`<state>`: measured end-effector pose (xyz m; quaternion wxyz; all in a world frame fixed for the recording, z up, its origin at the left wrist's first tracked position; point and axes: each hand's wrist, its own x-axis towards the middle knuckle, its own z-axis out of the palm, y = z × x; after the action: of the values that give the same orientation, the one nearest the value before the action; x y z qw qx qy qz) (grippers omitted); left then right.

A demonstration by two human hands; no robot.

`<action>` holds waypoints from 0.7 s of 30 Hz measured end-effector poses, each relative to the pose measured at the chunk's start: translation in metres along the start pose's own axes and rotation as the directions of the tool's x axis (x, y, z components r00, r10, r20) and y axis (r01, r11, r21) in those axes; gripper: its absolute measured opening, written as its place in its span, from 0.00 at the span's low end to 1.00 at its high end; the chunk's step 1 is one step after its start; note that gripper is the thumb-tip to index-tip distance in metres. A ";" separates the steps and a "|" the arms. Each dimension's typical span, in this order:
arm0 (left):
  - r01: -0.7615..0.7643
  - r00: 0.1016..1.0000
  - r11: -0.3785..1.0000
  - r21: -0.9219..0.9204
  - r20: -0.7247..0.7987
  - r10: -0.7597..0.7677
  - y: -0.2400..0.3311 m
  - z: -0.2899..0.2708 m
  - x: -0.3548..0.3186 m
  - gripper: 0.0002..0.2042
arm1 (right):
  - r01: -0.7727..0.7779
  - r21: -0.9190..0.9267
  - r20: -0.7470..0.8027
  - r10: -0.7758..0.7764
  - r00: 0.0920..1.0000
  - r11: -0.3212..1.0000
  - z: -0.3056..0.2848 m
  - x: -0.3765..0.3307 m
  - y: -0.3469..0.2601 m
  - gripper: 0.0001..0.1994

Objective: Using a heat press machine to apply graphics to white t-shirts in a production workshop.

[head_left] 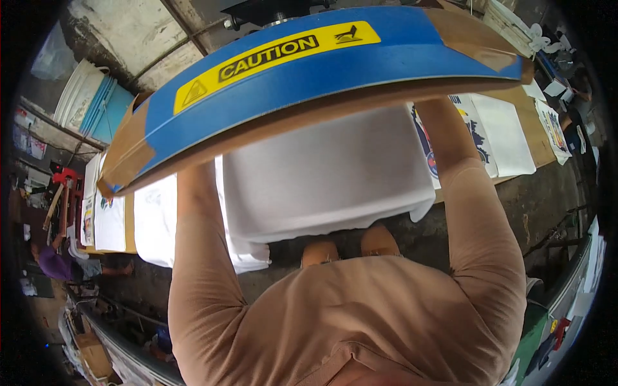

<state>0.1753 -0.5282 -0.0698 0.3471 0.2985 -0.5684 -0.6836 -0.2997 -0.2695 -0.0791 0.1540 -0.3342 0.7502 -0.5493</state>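
Note:
The blue upper plate of a heat press (290, 93), with brown tape at its corners and a yellow warning label, spans the upper view. Below it, a white cloth (328, 180), seemingly a T-shirt, lies spread out with its near edge hanging down. My left forearm (198, 193) reaches up over the cloth's left side. On the right, my other forearm (450, 132) does the same. Both hands disappear behind the raised plate, so their fingers and anything they hold are hidden.
Printed white shirts (499, 138) lie on the table at right. More white cloth (153, 215) and a printed piece (109, 222) are at left. A white bucket (77, 93) stands at the far left. Another person in purple (56, 262) is at the left edge.

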 end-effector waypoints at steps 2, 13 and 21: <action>0.060 0.998 0.998 0.011 -0.027 -0.060 -0.019 -0.016 -0.005 0.20 | -0.016 0.010 -0.001 0.016 1.000 1.000 0.002 0.006 0.009 0.23; 0.289 0.956 0.957 0.013 -0.044 -0.289 -0.064 -0.049 -0.061 0.22 | -0.067 0.235 0.125 0.038 0.991 0.970 -0.024 -0.050 0.005 0.27; 0.375 0.923 0.925 -0.054 0.113 -0.368 -0.027 0.035 -0.238 0.30 | -0.819 0.252 0.510 0.648 0.566 0.516 -0.081 -0.260 0.014 0.31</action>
<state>0.2820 -0.3117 -0.0866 0.1930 0.3530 -0.4923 -0.7719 -0.1632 -0.0338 -0.0989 0.5815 -0.0235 0.6245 -0.5208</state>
